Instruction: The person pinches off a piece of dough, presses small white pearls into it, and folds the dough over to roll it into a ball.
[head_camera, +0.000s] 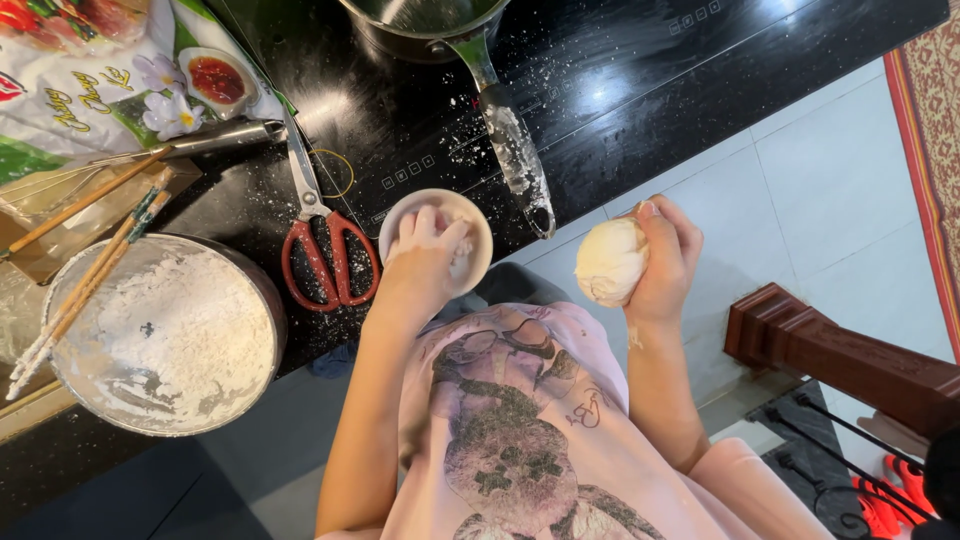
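Head view: a flour-dusted glossy black cooktop (640, 90) sits above pale floor tiles (830, 190). The left hand (425, 250) dips bunched fingers into a small round white bowl (470, 215); the right hand (665, 255) wraps a pale dough ball (608, 262) off the counter's edge.

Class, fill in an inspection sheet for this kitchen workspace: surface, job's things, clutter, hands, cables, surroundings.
Surface: black glass cooktop, dusted with flour.
Job's things: dough ball held off the counter; small white bowl at the counter edge; large metal bowl coated with flour.
Clutter: red-handled scissors, chopsticks, printed flour bag, saucepan with floured handle.
Hands: left hand dips into the small bowl; right hand grips the dough.
Cables: nothing seen.
Surroundings: white tiled floor, dark wooden furniture piece, patterned rug.
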